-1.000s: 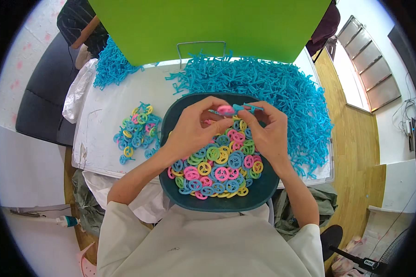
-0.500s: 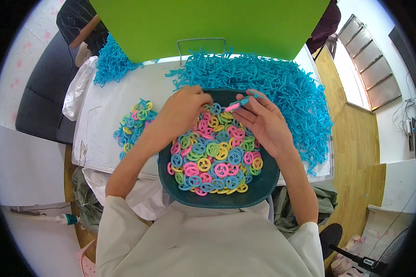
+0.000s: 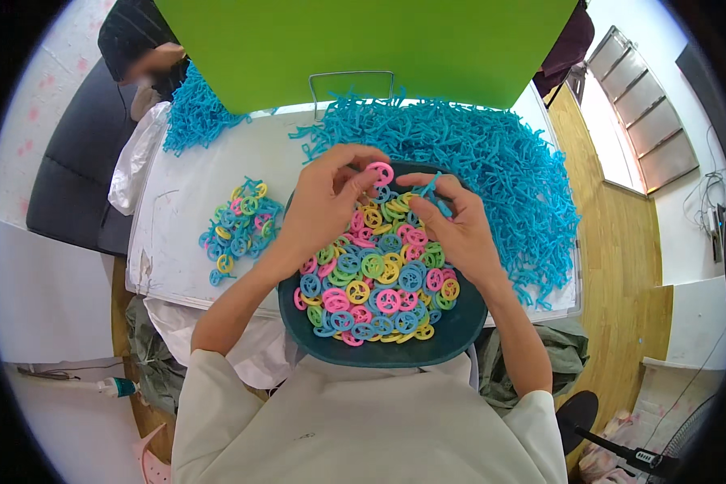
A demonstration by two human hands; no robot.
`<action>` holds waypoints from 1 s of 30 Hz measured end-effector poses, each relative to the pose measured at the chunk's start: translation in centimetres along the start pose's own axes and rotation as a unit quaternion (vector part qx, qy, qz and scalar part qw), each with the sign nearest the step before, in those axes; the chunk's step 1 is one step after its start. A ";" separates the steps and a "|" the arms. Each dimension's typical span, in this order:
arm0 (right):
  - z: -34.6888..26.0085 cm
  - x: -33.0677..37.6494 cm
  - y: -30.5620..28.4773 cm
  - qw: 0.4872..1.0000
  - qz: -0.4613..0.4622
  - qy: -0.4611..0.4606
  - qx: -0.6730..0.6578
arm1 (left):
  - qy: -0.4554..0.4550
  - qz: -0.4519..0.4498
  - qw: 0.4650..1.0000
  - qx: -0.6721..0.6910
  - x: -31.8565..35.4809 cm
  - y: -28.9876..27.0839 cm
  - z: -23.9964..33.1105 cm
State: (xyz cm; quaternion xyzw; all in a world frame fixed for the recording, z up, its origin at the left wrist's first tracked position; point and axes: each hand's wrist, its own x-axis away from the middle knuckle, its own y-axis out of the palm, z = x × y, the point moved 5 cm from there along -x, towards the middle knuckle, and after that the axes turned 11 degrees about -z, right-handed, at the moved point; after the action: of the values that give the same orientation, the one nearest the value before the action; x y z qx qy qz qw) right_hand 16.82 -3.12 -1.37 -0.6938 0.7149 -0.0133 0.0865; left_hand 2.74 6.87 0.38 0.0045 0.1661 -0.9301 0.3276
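One white bench [image 3: 187, 202] lies across my remote view, bearing a heap of blue sticks [image 3: 532, 206] at right. A dark green tub [image 3: 383, 356] of coloured wheels [image 3: 377, 286] overlaps its near edge. Above the tub I have the right hand [image 3: 464, 230], its grip clamped on a blue stick [image 3: 430, 186], and the left hand [image 3: 319, 206], its grip pinching a pink wheel [image 3: 385, 172].

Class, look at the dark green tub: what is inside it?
Small wheel-shaped pieces in pink, blue, yellow and green lie heaped in the tub. The top ones cover whatever lies deeper; that cannot be seen.
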 end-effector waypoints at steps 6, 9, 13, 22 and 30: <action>-0.9 0.2 -0.6 0.998 0.057 -0.012 -0.002 | -0.056 -0.059 0.978 0.192 0.5 0.8 0.9; -0.8 0.2 -0.3 0.997 0.059 0.014 -0.047 | -0.075 -0.072 0.971 0.215 0.5 1.4 1.0; -0.1 0.4 -0.8 0.995 0.078 -0.022 -0.065 | -0.090 -0.092 0.965 0.230 0.4 1.7 0.6; 0.2 0.4 -0.9 0.997 0.071 0.006 -0.012 | -0.067 -0.088 0.968 0.225 0.3 2.3 0.0; -1.2 0.3 0.3 0.997 0.042 0.070 0.006 | -0.058 -0.058 0.981 0.178 0.3 2.1 -0.6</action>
State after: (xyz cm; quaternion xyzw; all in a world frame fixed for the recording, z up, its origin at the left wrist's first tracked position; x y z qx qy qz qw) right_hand 16.34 -3.51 -0.24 -0.6599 0.7476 -0.0626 0.0414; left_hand 3.73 5.39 -0.89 -0.0011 -0.0216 -0.9608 0.2763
